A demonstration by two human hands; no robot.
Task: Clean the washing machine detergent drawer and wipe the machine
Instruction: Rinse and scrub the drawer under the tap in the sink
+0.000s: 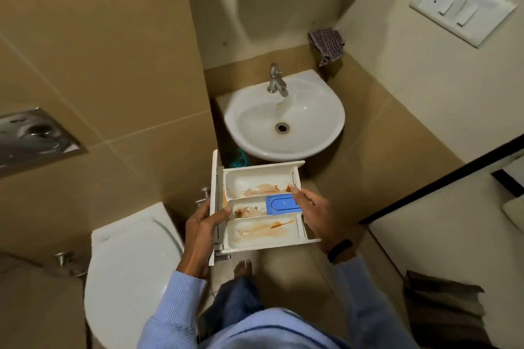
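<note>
The white detergent drawer (255,182) is held open side up, roughly level, its front panel to the left. All three compartments carry orange-brown smears. A blue insert (282,203) sits in the middle compartment's right end.

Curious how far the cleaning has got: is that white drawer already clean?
No, brown residue streaks all three compartments of the detergent drawer.
</note>
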